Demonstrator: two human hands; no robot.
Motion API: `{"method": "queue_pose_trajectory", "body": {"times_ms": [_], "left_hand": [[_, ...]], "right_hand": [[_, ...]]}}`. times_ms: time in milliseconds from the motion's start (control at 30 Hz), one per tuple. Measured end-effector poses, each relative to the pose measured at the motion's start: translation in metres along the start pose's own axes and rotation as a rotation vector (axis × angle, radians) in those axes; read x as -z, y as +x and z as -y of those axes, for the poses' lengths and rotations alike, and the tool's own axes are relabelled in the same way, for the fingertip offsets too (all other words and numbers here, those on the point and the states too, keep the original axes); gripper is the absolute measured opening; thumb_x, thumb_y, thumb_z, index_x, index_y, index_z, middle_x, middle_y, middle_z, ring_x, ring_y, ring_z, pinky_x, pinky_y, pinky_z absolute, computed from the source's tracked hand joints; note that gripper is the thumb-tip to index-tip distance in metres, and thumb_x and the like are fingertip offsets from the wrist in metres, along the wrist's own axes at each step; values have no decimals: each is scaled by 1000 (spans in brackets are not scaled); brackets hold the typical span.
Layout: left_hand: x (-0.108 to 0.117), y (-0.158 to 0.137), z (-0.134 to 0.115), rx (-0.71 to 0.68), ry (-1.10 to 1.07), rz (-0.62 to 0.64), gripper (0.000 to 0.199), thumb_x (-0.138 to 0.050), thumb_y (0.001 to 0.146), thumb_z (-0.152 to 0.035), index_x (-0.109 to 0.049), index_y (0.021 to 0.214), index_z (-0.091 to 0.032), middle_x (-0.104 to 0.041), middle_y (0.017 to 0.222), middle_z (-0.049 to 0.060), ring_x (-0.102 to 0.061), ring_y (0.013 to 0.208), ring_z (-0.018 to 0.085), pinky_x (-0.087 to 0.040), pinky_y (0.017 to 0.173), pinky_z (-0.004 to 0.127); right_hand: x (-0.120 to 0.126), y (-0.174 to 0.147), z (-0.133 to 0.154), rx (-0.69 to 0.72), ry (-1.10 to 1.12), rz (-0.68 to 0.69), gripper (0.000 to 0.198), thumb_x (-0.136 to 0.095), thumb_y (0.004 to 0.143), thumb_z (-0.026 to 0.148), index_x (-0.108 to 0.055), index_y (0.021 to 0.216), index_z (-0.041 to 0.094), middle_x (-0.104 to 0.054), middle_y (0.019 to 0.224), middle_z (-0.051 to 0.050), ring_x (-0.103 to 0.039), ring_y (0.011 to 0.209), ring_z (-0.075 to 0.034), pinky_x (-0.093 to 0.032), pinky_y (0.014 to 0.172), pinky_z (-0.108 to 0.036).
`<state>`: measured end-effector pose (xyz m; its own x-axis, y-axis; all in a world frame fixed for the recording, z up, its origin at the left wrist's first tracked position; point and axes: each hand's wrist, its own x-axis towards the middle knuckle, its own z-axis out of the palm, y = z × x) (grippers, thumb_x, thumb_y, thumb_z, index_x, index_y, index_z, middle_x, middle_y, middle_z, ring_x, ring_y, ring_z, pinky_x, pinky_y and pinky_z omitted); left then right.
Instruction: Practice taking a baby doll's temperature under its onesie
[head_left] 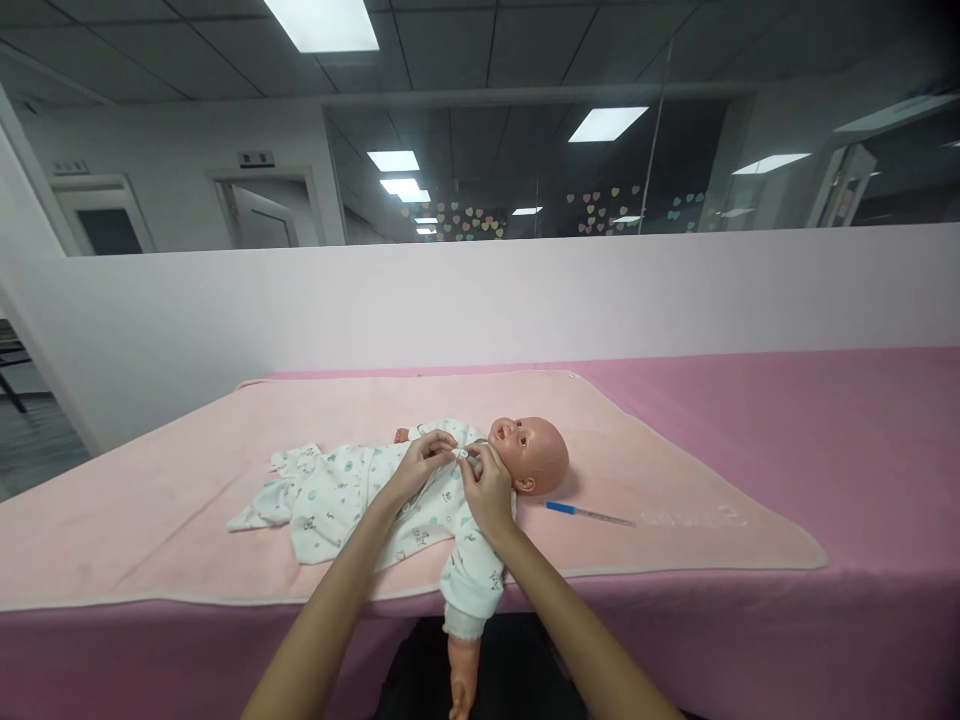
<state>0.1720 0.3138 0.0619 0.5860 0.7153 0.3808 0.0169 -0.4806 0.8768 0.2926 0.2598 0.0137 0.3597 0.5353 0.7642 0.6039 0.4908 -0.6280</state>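
A baby doll (546,452) lies on its back, its bald head to the right, dressed in a white printed baby outfit (330,510). At the chest, just below the neck, my left hand (424,465) has its fingers closed on the front edge of the outfit. Right beside it, my right hand (489,492) pinches the same cloth near the collar, around a small pale spot that may be a fastener. My fingers partly hide this spot. The doll's near arm (463,665) hangs over the table's front edge.
Beneath the doll is a peach blanket (187,480) on a pink table cover (862,470). A thin stick with a blue end, perhaps a thermometer (589,514), lies right of the doll's head. A white partition (525,300) with glass above rises behind the table.
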Motion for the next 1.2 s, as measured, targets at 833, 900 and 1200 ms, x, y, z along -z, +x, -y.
{"method": "queue_pose_trajectory", "body": {"times_ms": [833, 900, 1200], "left_hand": [[2, -57, 12, -166, 714, -539, 21, -42, 83, -25, -59, 93, -21, -64, 90, 4, -55, 87, 19, -38, 81, 33], [2, -59, 10, -190, 701, -518, 20, -42, 83, -25, -60, 91, -21, -64, 90, 4, -55, 86, 19, -38, 81, 32], [-3, -61, 3, -262, 878, -479, 16, -45, 76, -18, -59, 83, -21, -61, 95, 3, -52, 92, 19, -36, 85, 34]], "right_hand": [[-11, -1, 27, 490, -269, 304, 14, -41, 80, 14, -54, 82, 18, -58, 90, -7, -48, 86, -19, -38, 82, -36], [-10, -1, 27, 487, -223, 304, 16, -37, 85, 15, -53, 82, 18, -58, 84, -5, -49, 82, -17, -38, 80, -34], [-12, -3, 22, 357, -153, 225, 13, -44, 83, 15, -55, 77, 18, -59, 75, -3, -50, 75, -16, -37, 75, -31]]}}
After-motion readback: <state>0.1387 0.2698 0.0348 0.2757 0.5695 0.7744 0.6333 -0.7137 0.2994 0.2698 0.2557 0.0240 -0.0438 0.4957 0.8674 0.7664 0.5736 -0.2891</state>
